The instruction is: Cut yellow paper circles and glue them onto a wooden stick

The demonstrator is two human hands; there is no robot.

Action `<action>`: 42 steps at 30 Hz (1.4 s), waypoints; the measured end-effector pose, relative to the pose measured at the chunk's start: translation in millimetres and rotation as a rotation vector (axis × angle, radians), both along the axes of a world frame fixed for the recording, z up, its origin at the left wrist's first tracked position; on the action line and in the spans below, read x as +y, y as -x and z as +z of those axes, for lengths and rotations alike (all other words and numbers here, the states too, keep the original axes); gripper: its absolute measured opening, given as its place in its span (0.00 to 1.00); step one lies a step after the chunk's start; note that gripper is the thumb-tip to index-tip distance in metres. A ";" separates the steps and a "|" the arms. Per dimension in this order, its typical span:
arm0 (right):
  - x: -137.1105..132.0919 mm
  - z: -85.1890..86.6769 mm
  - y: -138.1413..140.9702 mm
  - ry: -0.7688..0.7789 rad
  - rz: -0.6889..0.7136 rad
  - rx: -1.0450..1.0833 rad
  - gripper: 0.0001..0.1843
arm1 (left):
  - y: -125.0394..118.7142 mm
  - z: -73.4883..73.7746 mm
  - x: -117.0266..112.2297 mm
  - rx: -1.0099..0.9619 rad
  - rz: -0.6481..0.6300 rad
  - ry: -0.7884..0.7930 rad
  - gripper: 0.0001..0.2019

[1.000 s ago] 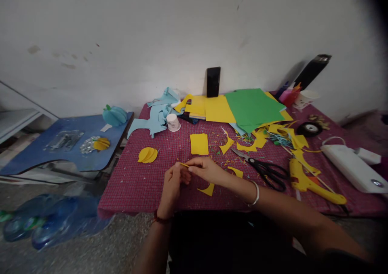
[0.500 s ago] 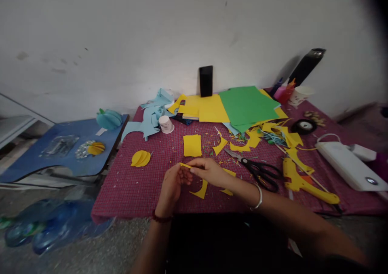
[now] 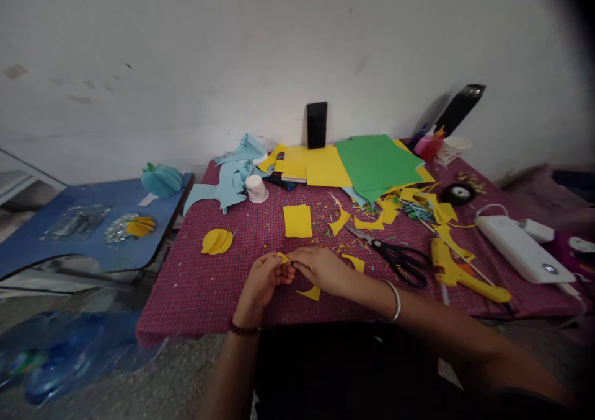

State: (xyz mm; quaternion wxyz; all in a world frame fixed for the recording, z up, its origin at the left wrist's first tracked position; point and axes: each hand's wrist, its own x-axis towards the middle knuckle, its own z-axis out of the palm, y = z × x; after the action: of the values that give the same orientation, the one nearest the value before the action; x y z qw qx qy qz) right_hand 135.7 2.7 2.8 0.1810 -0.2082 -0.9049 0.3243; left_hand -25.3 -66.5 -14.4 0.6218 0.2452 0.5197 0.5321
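My left hand (image 3: pixel 261 284) and my right hand (image 3: pixel 320 267) meet over the near middle of the maroon checked table (image 3: pixel 209 284). Both are closed in a pinch on a small folded yellow paper piece (image 3: pixel 282 258) held between their fingertips. A curved yellow scrap (image 3: pixel 310 293) lies just below my right hand. A yellow paper square (image 3: pixel 297 220) lies beyond the hands, and a stack of folded yellow circles (image 3: pixel 216 241) sits to the left. Black scissors (image 3: pixel 395 256) lie to the right of my right hand.
A yellow glue gun (image 3: pixel 458 273), white power bank (image 3: pixel 515 248), tape roll (image 3: pixel 458 193) and yellow scraps lie at the right. Green (image 3: pixel 379 163) and yellow sheets, a propped phone (image 3: pixel 317 124), a paper cup (image 3: pixel 255 188) and blue paper offcuts sit at the back. A blue desk (image 3: pixel 69 234) stands left.
The hands have drawn closer together and the yellow piece between them now looks shorter, more folded. The camera has shifted slightly; the things on the table have not moved.
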 end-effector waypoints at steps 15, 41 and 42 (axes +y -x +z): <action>-1.0 -4.6 13.8 0.588 -0.015 0.316 0.15 | -13.9 2.0 -16.9 0.414 0.103 -0.221 0.13; 96.0 -20.5 -49.5 0.781 -0.552 0.665 0.09 | 83.3 32.4 19.3 1.617 0.096 -0.315 0.12; 96.0 -21.7 -48.9 0.809 -0.552 0.679 0.08 | 68.2 30.9 31.1 1.546 -0.063 -0.438 0.11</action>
State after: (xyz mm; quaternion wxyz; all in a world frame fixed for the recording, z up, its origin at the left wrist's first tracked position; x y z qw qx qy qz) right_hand 184.5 98.6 -18.9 0.4441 -0.3727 -0.5136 0.6325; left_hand -93.4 -35.4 16.5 0.0385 0.6751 0.6798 0.2840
